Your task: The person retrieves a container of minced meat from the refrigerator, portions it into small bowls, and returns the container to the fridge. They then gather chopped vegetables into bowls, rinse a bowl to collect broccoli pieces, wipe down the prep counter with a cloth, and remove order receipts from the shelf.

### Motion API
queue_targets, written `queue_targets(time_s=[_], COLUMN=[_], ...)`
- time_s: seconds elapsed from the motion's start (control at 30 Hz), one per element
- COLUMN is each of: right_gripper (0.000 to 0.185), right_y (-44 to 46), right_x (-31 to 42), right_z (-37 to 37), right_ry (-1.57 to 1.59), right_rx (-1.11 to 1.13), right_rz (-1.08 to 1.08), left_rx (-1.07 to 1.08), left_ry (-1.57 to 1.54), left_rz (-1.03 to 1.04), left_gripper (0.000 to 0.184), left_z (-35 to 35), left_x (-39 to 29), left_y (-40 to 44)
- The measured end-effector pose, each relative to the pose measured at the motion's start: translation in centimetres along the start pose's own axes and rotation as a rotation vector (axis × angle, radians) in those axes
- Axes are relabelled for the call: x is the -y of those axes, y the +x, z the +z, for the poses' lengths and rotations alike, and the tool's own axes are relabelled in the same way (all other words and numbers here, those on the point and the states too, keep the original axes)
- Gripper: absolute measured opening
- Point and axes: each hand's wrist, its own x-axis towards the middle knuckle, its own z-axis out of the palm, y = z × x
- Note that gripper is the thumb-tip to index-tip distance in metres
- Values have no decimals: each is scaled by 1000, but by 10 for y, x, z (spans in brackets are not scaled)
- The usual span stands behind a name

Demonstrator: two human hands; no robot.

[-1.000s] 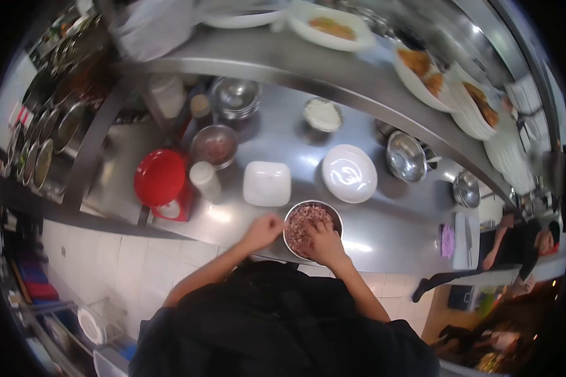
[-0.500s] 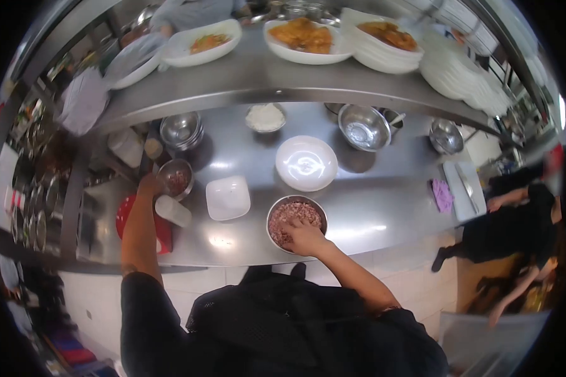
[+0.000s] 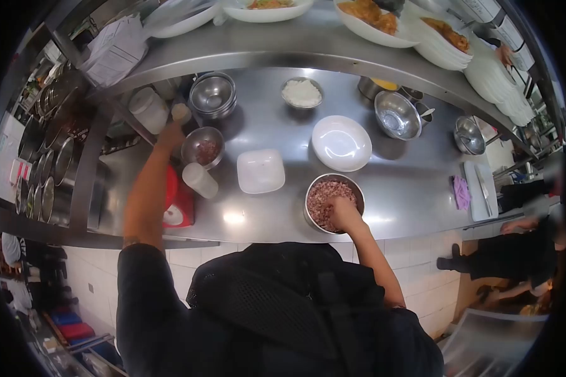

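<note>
My right hand [image 3: 344,215] is closed, its fingers dug into pinkish-brown crumbly food [image 3: 324,196] that looks like minced meat, inside a round steel bowl [image 3: 309,217] near the counter's front edge. At the left, my left hand [image 3: 172,136] reaches to the foot of a small container with a beige top [image 3: 181,113]. Its fingers do not show clearly, so their grip is hidden. Just right of that hand sits a smaller steel bowl [image 3: 213,134] with a little of the same food. A white cylindrical container [image 3: 200,181] lies tilted beside my left forearm.
A white square bowl [image 3: 261,171] and a white round plate [image 3: 341,143] stand mid-counter. Behind are a bowl of white powder [image 3: 302,93] and steel bowls [image 3: 398,115]. A red scale [image 3: 181,204] is under my left forearm. Overhead runs a shelf [image 3: 251,53]; another person [image 3: 516,251] is at right.
My left hand has moved farther back, up to the beige-topped container. My right hand has gone from spread over the crumbly food to curled in it. The whole view has shifted.
</note>
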Motion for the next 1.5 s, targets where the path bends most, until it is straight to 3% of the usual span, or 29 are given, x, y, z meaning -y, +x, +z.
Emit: queue_targets(time_s=[0.1, 0.13, 0.2, 0.3, 0.37, 0.43, 0.5, 0.53, 0.6, 0.67, 0.7, 0.8, 0.9, 0.97, 1.0, 1.07, 1.1, 1.17, 1.2, 1.27, 1.3, 1.37, 1.43, 1.5], right_gripper=[22, 20, 18, 15, 12, 14, 14, 14, 15, 16, 17, 22, 26, 28, 28, 31, 31, 31, 31, 35, 35, 29, 26, 23], right_y=[1, 2, 3, -6, -7, -11, -13, -12, -8, -4, 0, 23, 68, 92, 106, 126, 129, 130, 125, 101, 86, 52, 21, 2], right_x=[-1, -7, 1, -5, -4, 2, 23, 23, 15, 12, 9, 25, 43, 78, 81, 82, 78, 74, 70, 56, 53, 45, 27, 21], right_z=[-7, -3, -13, -8, -6, -12, -20, -18, -13, -11, -10, -21, -31, -55, -55, -53, -48, -40, -39, -42, -48, -57, -53, -51], right_ry=[-26, 82, 171, 306, 962, 1095, 1754, 1740, 2048, 2122, 2220, 2279, 2292, 2004, 2016, 1668, 1671, 1820, 1818, 1881, 1886, 2141, 2134, 2126], right_rx=[-19, -84, -101, -116, -143, -136, -314, -320, -294, -271, -251, -293, -420, -309, -318, -158, -160, -423, -420, -345, -361, -346, -366, -376], right_rz=[20, 7, 76, 192, 395, 432, 618, 620, 668, 673, 677, 624, 543, 364, 362, 444, 438, 437, 438, 177, 175, 352, 394, 444], left_rx=[24, 7, 170, 139, 83, 22, -74, -74, 61, 81, 114, 130, 237, 232, 238, 241, 238, 248, 246, 249, 259, 209, 189, 36], left_ry=[-45, -53, -62, -93, -150, -196, -317, -332, -540, -1039, -1095, -1353, -1533, -1638, -1627, -1652, -1649, -1686, -1689, -1820, -1814, -1936, -1935, -1943], left_rz=[-60, -48, -161, -171, -127, -75, 89, 89, 31, -21, -54, -149, -236, -289, -281, -292, -287, -289, -292, -395, -383, -441, -465, -523], left_gripper=[36, 36, 36, 35, 36, 37, 40, 40, 38, 32, 31, 26, 17, 10, 10, 10, 10, 10, 10, 17, 17, 16, 17, 16], left_z=[53, 50, 47, 10, -7, -29, -48, -55, -68, -39, -24, 42, 45, 50, 51, 51, 50, 48, 47, 45, 49, 57, 68, 74], left_x=[19, 22, 14, -3, -11, -19, -41, -57, -101, -148, -169, -228, -274, -289, -293, -298, -298, -298, -297, -294, -293, -292, -293, -298], left_y=[7, 13, 10, 1, 0, 9, 14, 18, 24, 18, 16, 0, -43, -58, -60, -61, -59, -59, -58, -54, -49, -38, -28, -24])
